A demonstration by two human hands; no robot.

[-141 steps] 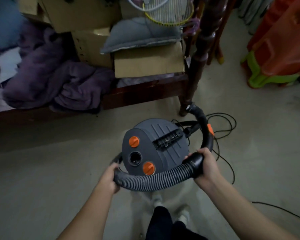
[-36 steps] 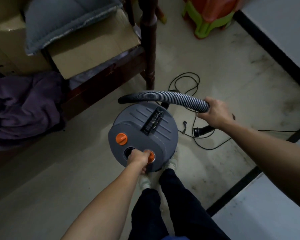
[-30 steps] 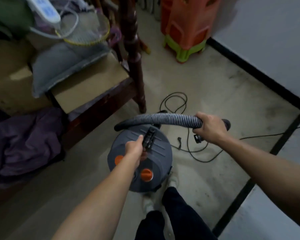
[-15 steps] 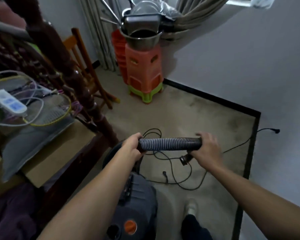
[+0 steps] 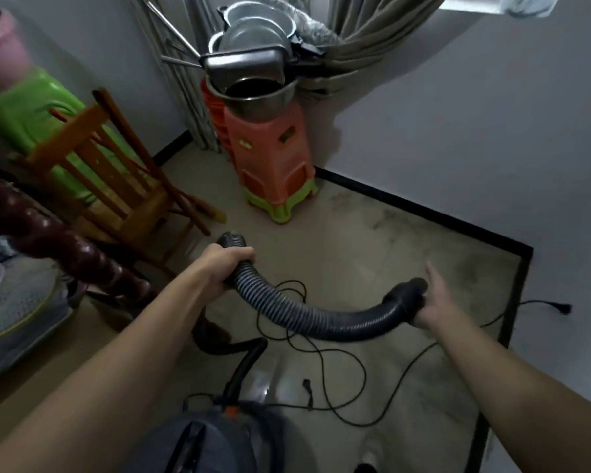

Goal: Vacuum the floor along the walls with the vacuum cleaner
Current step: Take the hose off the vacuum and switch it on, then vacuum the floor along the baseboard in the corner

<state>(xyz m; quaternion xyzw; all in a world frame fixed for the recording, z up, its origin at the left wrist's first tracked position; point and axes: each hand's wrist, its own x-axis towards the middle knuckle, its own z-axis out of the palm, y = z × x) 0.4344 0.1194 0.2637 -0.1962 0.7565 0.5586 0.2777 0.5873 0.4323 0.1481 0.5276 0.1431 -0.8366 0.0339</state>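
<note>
Ribbed dark-grey vacuum hose (image 5: 304,312): long axis left–right, ends upturned. Left hand (image 5: 224,264), right hand (image 5: 435,303) grip one end each.

Left hand (image 5: 226,264): curled around the hose (image 5: 307,315).
Right hand (image 5: 435,303): holds its end, one finger straight.
Arms: stretched forward.

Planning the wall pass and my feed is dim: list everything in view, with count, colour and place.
hose: 1, dark grey, ribbed, sagging mid-frame
vacuum cleaner: 1, grey with orange, on floor, bottom centre
cord: 1, black, looped on floor
stools: stack, orange over green, far corner
metal pots: several, silver, atop stools
chair: 1, brown wood, left
bedpost: 1, dark wood, far left
left hand: grips hose near one end
right hand: holds hose's other end
</note>
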